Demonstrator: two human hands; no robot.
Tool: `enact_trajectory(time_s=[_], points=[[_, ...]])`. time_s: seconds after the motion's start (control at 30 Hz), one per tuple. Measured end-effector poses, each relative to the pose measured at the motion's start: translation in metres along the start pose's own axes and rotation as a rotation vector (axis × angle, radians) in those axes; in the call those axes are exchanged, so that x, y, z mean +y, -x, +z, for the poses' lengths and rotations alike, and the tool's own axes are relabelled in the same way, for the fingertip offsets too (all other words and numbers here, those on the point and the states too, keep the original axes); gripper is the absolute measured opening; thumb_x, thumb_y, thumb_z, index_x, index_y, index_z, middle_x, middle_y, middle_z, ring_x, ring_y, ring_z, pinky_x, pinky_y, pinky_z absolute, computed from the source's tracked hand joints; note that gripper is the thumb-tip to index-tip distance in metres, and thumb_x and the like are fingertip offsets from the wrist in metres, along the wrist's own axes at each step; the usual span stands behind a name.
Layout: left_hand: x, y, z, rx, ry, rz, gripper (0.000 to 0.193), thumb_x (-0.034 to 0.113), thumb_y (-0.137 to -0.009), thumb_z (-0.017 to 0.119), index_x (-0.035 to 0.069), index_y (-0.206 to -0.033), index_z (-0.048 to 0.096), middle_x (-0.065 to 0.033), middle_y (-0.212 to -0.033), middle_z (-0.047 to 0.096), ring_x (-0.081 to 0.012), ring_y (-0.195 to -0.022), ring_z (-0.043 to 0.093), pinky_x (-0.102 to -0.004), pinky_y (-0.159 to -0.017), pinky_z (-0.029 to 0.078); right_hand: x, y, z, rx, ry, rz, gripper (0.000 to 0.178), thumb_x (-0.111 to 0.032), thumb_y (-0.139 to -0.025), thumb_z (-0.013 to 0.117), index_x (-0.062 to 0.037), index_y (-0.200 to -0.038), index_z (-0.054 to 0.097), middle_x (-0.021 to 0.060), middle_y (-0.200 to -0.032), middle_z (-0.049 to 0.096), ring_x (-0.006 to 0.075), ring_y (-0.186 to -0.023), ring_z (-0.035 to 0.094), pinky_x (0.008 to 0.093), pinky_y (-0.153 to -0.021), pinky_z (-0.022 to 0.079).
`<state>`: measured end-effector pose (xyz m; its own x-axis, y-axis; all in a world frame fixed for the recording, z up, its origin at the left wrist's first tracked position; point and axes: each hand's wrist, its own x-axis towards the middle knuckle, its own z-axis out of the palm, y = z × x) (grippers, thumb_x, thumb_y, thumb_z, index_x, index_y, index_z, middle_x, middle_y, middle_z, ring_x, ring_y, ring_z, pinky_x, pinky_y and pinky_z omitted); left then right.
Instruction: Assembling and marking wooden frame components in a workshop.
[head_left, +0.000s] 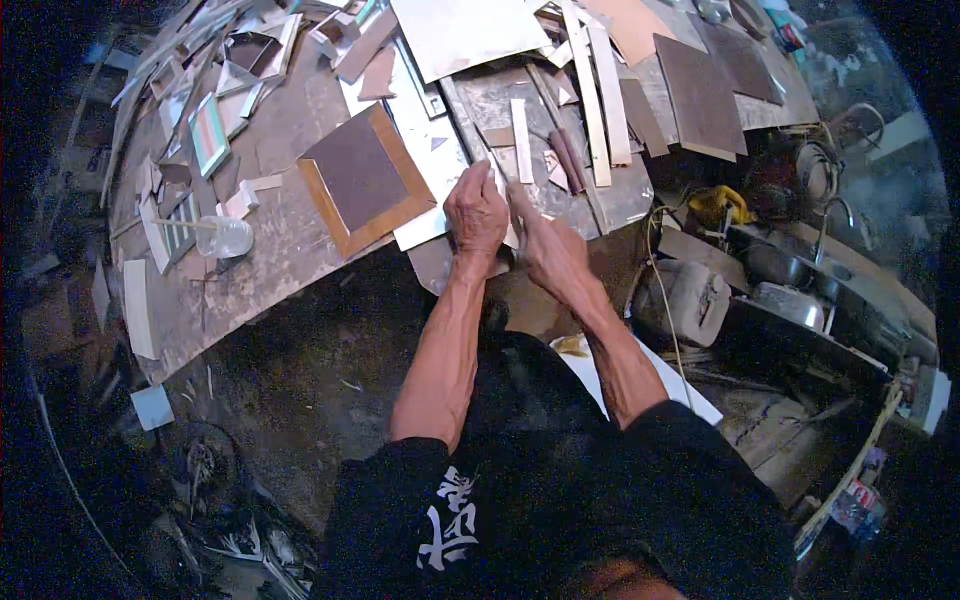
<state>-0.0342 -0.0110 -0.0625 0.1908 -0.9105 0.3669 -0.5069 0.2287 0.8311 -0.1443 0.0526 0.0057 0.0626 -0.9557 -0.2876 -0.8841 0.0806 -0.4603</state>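
Observation:
My left hand is closed at the table's front edge, its knuckles up. Whatever its fingers grip is hidden. Close beside it, my right hand is curled and slightly blurred, with a narrow dark shape, perhaps a finger or a tool, running forward from it. A pale narrow strip shows between the two hands. Left of my left hand lies a wooden frame around a dark brown panel, on top of a white board. A dark reddish stick rests just beyond my right hand.
Offcuts, strips and small frames crowd the worktable. A clear plastic cup stands near its left front edge. Brown boards lie at the far right. Beyond the right edge are a jerrycan, a yellow cloth and a metal basin.

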Motion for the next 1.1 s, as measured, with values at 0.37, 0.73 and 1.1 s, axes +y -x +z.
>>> enact_trajectory(time_s=[0.37,0.73,1.1], points=[[0.001,0.001,-0.001,-0.009,-0.018,0.012,0.019,0.005,-0.085,0.051,-0.002,-0.097,0.063,-0.0211,-0.093,0.065,-0.038,-0.085,0.064,-0.043,-0.076,0.051,0.005,0.008,0.004,0.075,-0.026,-0.071,0.066,-0.014,-0.083,0.042,-0.0247,-0.147,0.027,0.029,-0.069,0.059,0.0464,-0.066,0.059,0.0522,-0.061,0.044],[-0.011,-0.008,-0.002,0.034,-0.041,0.009,0.017,0.004,-0.083,0.053,-0.003,-0.096,0.063,-0.0206,-0.089,0.065,-0.038,-0.082,0.064,-0.0432,-0.073,0.051,-0.008,0.041,-0.017,-0.081,0.007,0.055,0.068,-0.009,-0.081,0.043,-0.0232,-0.146,0.028,0.0293,-0.069,0.059,0.0469,-0.065,0.058,0.0539,-0.064,0.043],[-0.009,-0.005,-0.003,-0.015,-0.065,-0.022,0.019,0.006,-0.086,0.052,-0.004,-0.097,0.063,-0.021,-0.092,0.065,-0.0379,-0.085,0.063,-0.0429,-0.075,0.051,-0.011,0.029,-0.011,-0.139,0.034,0.092,0.064,-0.015,-0.086,0.044,-0.0284,-0.146,0.026,0.0298,-0.075,0.061,0.0474,-0.069,0.06,0.0541,-0.064,0.045]])
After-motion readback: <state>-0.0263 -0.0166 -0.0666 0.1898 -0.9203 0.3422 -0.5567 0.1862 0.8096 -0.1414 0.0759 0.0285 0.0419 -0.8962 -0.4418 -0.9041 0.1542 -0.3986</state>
